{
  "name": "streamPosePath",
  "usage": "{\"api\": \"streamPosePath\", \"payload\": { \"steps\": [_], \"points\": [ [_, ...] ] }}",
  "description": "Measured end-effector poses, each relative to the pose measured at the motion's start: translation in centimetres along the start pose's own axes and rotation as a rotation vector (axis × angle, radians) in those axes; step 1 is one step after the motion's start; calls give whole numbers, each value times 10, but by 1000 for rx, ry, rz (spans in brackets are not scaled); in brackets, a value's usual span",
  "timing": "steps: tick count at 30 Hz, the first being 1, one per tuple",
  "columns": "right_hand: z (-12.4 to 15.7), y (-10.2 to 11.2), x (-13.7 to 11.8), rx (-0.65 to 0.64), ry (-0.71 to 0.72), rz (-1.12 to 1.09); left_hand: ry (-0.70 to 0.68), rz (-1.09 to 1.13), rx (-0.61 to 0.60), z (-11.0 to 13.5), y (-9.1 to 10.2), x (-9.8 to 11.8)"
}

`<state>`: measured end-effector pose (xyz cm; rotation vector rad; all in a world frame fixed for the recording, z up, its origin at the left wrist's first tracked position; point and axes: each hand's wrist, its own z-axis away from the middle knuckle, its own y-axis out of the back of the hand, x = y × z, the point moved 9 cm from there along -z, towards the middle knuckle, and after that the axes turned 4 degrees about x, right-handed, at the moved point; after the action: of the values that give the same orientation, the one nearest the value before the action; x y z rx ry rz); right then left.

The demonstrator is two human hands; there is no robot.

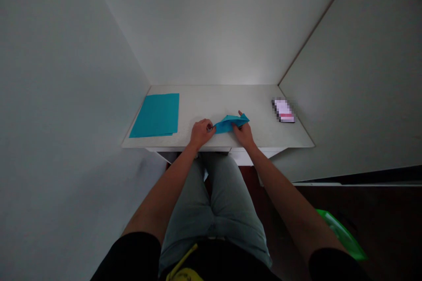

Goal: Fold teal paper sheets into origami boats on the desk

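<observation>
Sheets (156, 115) lie L — phone (284, 110) R — folded blue paper (224, 126) btwn.

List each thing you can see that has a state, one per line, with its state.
Folded blue paper: creased, partly raised, held in both hands
Left hand: closed on the paper's left end
Right hand: closed on the paper's right part
Blue sheets: flat, stacked slightly askew
Phone: lying down, screen apparently lit, contents blurred
Green item: partly hidden, cannot tell if open
</observation>
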<state>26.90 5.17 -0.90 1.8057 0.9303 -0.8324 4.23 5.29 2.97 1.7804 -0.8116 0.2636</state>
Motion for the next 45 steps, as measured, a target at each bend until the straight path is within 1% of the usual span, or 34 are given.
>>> {"api": "streamPosePath", "payload": {
  "steps": [3,5,7,9,10,12,14,17,19,22,24,27,31,34,39,45],
  "points": [
    [-8,5,10,75,11,77,6,-16,-17,0,-1,1],
    [-13,1,13,68,20,133,-29,-42,-44,1,-3,5],
    [-15,-3,15,57,-21,180,-86,-60,-83,2,-7,11],
    [-15,-8,12,42,-43,206,-121,-70,-113,2,-10,15],
    [-14,-10,6,27,-23,203,-115,-71,-116,2,-11,15],
    [-10,-15,-9,-26,68,162,-43,-38,-91,1,-8,9],
    [-4,-19,-23,-103,153,113,62,50,-40,1,-3,-1],
    [6,-22,-33,-214,202,74,154,220,17,2,1,-14],
    [12,-21,-38,-253,240,69,165,323,13,2,0,-17],
    [17,-17,-45,-279,308,111,161,431,-26,2,-3,-18],
    [17,-12,-45,-297,354,169,162,433,-45,1,-5,-18],
    [12,1,-38,-312,401,272,122,333,-61,-1,-7,-15],
    [3,18,-22,-304,379,355,13,139,-36,-3,-5,-6],
    [1,22,-20,-283,385,349,-25,67,-50,-3,-7,-3],
    [0,17,-19,-307,349,333,-29,81,-77,-3,-11,-5],
    [-1,15,-12,-319,266,306,23,149,-91,-2,-10,-7]
  ]
}}
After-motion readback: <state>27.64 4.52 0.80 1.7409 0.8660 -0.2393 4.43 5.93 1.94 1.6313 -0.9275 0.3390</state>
